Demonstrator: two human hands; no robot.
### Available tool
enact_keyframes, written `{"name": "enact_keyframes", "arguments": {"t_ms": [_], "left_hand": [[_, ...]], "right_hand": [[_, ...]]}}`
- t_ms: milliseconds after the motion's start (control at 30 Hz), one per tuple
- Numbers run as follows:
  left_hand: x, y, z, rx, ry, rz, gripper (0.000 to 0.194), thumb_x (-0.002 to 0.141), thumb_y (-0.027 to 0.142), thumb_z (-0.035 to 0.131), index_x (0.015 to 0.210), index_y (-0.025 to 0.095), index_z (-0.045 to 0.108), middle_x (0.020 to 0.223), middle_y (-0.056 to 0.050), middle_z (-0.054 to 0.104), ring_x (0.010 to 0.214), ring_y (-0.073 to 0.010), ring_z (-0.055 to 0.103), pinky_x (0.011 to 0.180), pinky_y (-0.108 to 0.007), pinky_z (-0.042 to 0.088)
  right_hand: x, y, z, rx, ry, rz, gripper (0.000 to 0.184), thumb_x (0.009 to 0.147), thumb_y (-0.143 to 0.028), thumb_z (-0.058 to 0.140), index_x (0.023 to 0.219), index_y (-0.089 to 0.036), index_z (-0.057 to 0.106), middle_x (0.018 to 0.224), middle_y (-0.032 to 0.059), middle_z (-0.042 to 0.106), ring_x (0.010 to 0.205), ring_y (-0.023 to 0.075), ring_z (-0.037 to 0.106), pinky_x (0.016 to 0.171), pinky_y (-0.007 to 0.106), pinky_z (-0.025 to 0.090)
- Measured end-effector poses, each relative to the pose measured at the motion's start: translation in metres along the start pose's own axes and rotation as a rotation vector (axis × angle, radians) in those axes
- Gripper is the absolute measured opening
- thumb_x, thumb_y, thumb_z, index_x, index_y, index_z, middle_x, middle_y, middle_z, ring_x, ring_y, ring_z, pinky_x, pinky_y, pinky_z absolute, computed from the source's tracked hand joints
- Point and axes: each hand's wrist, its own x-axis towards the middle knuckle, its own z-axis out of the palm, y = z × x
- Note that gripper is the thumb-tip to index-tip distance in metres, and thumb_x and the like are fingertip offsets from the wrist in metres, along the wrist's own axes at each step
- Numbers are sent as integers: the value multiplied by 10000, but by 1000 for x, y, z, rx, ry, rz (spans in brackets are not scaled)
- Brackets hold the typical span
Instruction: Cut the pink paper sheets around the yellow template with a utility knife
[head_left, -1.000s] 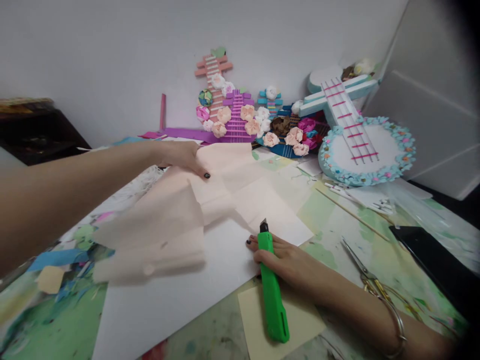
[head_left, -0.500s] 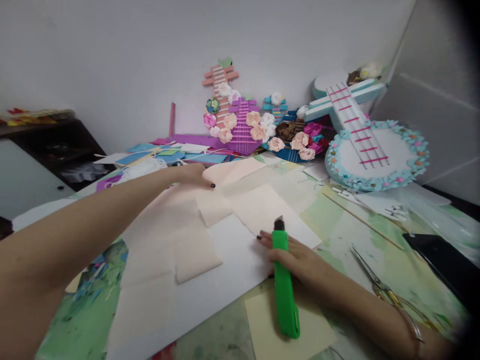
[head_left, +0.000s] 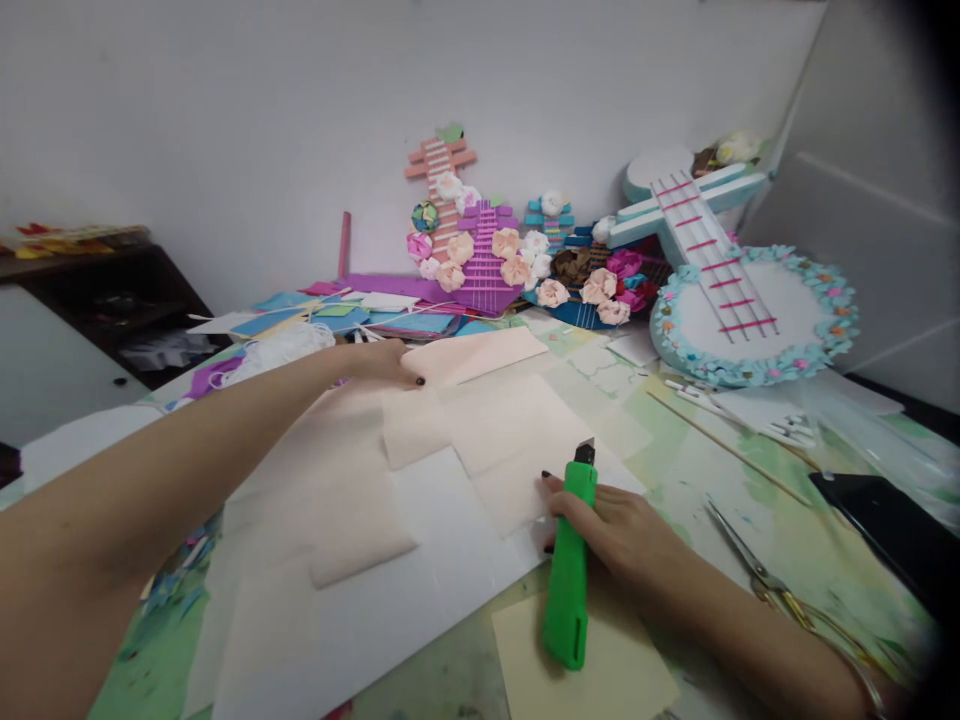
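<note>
My right hand (head_left: 619, 520) is closed around a green box cutter (head_left: 571, 575), its short dark blade pointing away from me. The hand rests at the right edge of a white sheet (head_left: 442, 540). Pale pink paper (head_left: 510, 430) lies over that sheet in overlapping, partly folded pieces. At the far side, my left hand (head_left: 382, 362) pinches a folded pink paper piece (head_left: 476, 357), thumb with a dark nail showing; its other fingers are hidden. A cream paper square (head_left: 585, 660) lies under the knife's handle end.
Scissors (head_left: 765, 575), a thin wooden stick (head_left: 727, 445) and a black phone (head_left: 877, 540) lie at the right. Behind stand a light-blue paper guitar (head_left: 750, 310) and several smaller flowered ones. White string (head_left: 289, 350) and coloured paper (head_left: 341, 318) lie at the back left.
The pink papers have shifted toward me and a little left over the white sheet. My right hand has moved slightly right with the box cutter, which is tilted more to the right.
</note>
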Motion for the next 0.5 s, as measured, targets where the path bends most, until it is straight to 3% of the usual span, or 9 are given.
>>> {"name": "enact_keyframes", "arguments": {"t_ms": [133, 267, 367, 500], "left_hand": [[2, 3, 5, 33, 184, 53, 331, 945, 369, 609, 1213, 177, 587, 1224, -80, 595, 1028, -239, 622, 856, -424, 544], [-13, 10, 18, 65, 530, 129, 373, 945, 349, 601, 1279, 193, 544, 1334, -109, 530, 1173, -278, 549, 976, -511, 467], [-52, 26, 39, 69, 677, 286, 377, 934, 300, 548, 1285, 162, 542, 1381, -185, 489, 1337, -349, 395, 1089, -562, 334], [-131, 43, 71, 85, 584, 580, 316, 912, 198, 465, 1152, 300, 644, 1218, -76, 655, 1180, -255, 568, 1046, -449, 431]], "right_hand": [[-2, 3, -1, -16, 26, 10, 301, 908, -63, 423, 1200, -117, 475, 812, 126, 748, 673, 233, 717, 591, 324, 565], [-6, 6, -1, 13, 17, 14, 313, 912, -63, 403, 1220, -121, 417, 800, 97, 750, 632, 229, 707, 533, 319, 537], [-7, 6, -1, 6, -2, 31, 302, 913, -87, 394, 1211, -129, 426, 808, 103, 750, 611, 226, 699, 516, 319, 524], [-8, 6, 0, -12, -21, 52, 325, 914, -105, 400, 1232, -144, 454, 833, 100, 756, 616, 210, 694, 531, 303, 520]]}}
